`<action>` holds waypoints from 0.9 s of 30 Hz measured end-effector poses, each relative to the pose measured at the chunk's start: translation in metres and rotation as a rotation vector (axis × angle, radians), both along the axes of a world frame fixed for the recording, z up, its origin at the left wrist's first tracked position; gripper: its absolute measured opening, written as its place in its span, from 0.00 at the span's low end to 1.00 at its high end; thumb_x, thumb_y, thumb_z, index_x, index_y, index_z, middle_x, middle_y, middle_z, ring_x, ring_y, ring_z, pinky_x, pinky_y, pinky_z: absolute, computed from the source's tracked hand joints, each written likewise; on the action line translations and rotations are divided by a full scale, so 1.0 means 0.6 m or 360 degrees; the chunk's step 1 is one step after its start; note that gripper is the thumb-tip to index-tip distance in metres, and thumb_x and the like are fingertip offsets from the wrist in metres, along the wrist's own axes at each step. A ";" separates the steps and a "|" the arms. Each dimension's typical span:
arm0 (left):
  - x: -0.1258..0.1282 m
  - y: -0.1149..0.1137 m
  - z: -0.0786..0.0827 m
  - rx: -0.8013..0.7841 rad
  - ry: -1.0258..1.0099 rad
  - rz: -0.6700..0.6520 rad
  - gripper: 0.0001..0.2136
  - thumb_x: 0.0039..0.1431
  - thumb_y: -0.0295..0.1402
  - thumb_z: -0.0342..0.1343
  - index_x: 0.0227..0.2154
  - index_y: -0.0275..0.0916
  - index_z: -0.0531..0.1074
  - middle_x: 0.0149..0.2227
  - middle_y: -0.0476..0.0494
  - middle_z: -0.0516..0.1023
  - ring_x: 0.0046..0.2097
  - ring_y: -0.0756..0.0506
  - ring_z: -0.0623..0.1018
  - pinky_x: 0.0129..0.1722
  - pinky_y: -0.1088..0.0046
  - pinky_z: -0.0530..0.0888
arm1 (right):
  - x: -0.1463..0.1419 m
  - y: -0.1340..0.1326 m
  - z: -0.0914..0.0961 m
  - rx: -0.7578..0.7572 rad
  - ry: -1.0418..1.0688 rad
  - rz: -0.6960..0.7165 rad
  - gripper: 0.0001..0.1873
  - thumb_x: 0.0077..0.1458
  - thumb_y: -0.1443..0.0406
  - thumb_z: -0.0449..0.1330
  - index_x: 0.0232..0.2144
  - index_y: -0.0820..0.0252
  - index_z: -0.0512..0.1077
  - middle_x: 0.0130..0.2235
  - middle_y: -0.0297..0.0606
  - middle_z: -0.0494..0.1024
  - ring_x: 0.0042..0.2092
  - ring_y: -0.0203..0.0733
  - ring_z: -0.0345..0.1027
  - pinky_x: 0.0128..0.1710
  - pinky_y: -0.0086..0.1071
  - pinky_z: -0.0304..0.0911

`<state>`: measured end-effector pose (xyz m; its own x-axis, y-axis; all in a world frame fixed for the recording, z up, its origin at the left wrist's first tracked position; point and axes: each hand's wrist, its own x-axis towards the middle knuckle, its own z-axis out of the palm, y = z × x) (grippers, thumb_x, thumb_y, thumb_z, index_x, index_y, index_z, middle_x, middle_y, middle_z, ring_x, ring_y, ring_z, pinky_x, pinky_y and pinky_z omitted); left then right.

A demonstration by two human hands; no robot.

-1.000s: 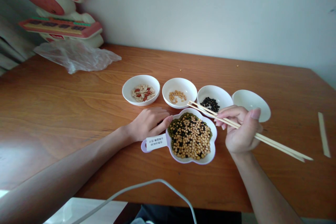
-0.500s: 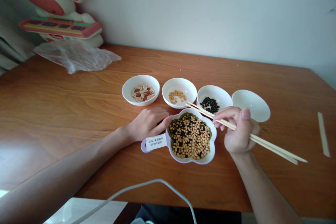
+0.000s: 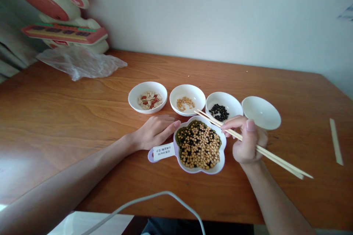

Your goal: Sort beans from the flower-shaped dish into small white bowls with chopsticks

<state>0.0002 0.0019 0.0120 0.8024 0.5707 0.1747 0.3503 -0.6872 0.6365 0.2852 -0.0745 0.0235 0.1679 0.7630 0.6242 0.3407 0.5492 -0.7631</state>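
My right hand (image 3: 248, 141) grips a pair of wooden chopsticks (image 3: 278, 159), with their tips close together at the front rim of the bowl of yellow beans (image 3: 187, 86). Whether the tips hold a bean, I cannot tell. Below them lies a flower-shaped white dish (image 3: 190, 170) with a lilac rim and a labelled handle, full of mixed yellow, black and green beans. My left hand (image 3: 154, 132) rests flat on the table, open, its thumb tip at the dish's left edge. The bowl of black beans (image 3: 224, 96) stands just behind my right fingers.
At the left of the row is a bowl of pale and reddish nuts or seeds (image 3: 138, 87); at the right, a white bowl (image 3: 261, 112) showing no contents. A paper strip (image 3: 336, 142), plastic bag (image 3: 82, 62), rabbit-shaped toy keyboard (image 3: 66, 33) and white cable (image 3: 143, 198) are also around.
The view has shifted slightly. My right hand and the chopsticks have moved a little left, with the rear ends swung lower. My left hand stays beside the dish.
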 end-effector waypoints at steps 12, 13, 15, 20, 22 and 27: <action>-0.040 -0.014 0.039 -0.0134 0.0298 -0.0247 0.22 0.54 0.54 0.74 0.32 0.41 0.77 0.43 0.45 0.77 0.46 0.41 0.76 0.47 0.66 0.73 | 0.009 -0.001 -0.006 -0.0017 -0.0048 0.0006 0.29 0.76 0.55 0.49 0.29 0.55 0.82 0.26 0.40 0.80 0.29 0.47 0.75 0.30 0.42 0.67; -0.041 -0.016 0.040 -0.0132 0.0304 -0.0251 0.21 0.55 0.53 0.74 0.33 0.41 0.77 0.42 0.45 0.77 0.46 0.41 0.76 0.47 0.66 0.73 | 0.009 -0.001 -0.007 -0.0003 -0.0043 0.0019 0.29 0.76 0.56 0.49 0.29 0.55 0.82 0.26 0.40 0.80 0.29 0.47 0.75 0.30 0.42 0.67; -0.043 -0.018 0.040 -0.0126 0.0284 -0.0263 0.20 0.55 0.49 0.75 0.31 0.40 0.74 0.39 0.46 0.76 0.42 0.43 0.75 0.41 0.68 0.71 | 0.010 -0.001 -0.007 0.0027 -0.0043 0.0048 0.27 0.76 0.58 0.49 0.30 0.56 0.82 0.27 0.40 0.80 0.30 0.46 0.75 0.30 0.41 0.67; -0.056 -0.010 0.044 0.0097 0.0251 -0.0212 0.11 0.63 0.41 0.67 0.37 0.40 0.73 0.40 0.44 0.78 0.39 0.44 0.76 0.38 0.66 0.72 | 0.013 -0.001 -0.008 0.0029 -0.0071 0.0086 0.27 0.76 0.58 0.49 0.31 0.55 0.82 0.27 0.40 0.80 0.29 0.46 0.75 0.30 0.41 0.67; -0.062 -0.008 0.046 0.0293 0.0231 -0.0193 0.08 0.66 0.39 0.63 0.41 0.40 0.74 0.40 0.42 0.79 0.40 0.42 0.77 0.40 0.63 0.74 | 0.014 -0.001 -0.008 0.0041 -0.0078 0.0094 0.27 0.76 0.58 0.49 0.31 0.56 0.82 0.27 0.40 0.80 0.28 0.46 0.74 0.29 0.41 0.66; -0.063 -0.020 0.037 0.0826 0.0011 -0.0232 0.23 0.65 0.38 0.64 0.60 0.41 0.69 0.54 0.35 0.80 0.51 0.36 0.80 0.52 0.54 0.77 | 0.014 0.002 -0.010 0.0089 -0.0085 0.0122 0.26 0.76 0.61 0.48 0.31 0.56 0.82 0.27 0.39 0.80 0.29 0.44 0.75 0.30 0.40 0.67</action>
